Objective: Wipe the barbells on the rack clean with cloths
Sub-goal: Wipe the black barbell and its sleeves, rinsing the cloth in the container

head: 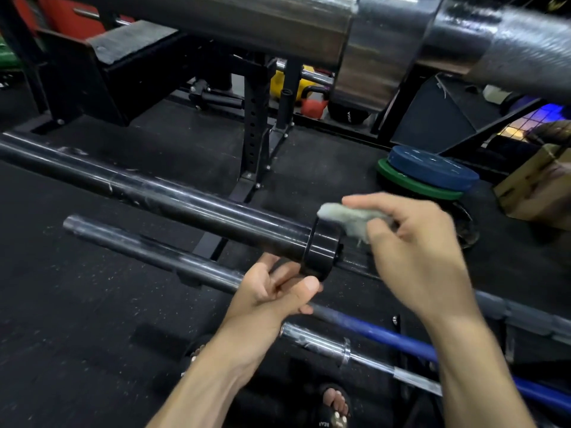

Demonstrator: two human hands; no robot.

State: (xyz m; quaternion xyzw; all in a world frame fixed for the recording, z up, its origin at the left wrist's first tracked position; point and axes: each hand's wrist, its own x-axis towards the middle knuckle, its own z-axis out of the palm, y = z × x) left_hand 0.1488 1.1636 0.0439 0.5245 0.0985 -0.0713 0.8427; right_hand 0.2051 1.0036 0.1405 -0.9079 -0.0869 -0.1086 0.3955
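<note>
- Head view looks down on a glossy black barbell (173,199), a smooth round sleeve running from the left edge to a thick black collar (321,251).
- Right hand (414,242) pinches a small, fuzzy grey-green cloth (349,217) between thumb and fingers, and the cloth lies on the top edge of the collar.
- Left hand (275,288) sits under the collar with fingers curled up and the thumb against the collar's lower rim, gripping it from below.
- A second dark barbell (148,248), duller and streaked, lies just below the first and passes behind the left hand.
- Lower still are a chrome barbell (324,341) with a ringed collar and a blue bar (386,335) beside it.
- A large shiny steel sleeve (309,23) fills the top of the view, very close and blurred.
- On the black speckled rubber floor (77,319) rests a stack of round plates (429,171), blue on green.
- A red kettlebell (313,106) stands beyond the perforated black rack upright (253,125).
</note>
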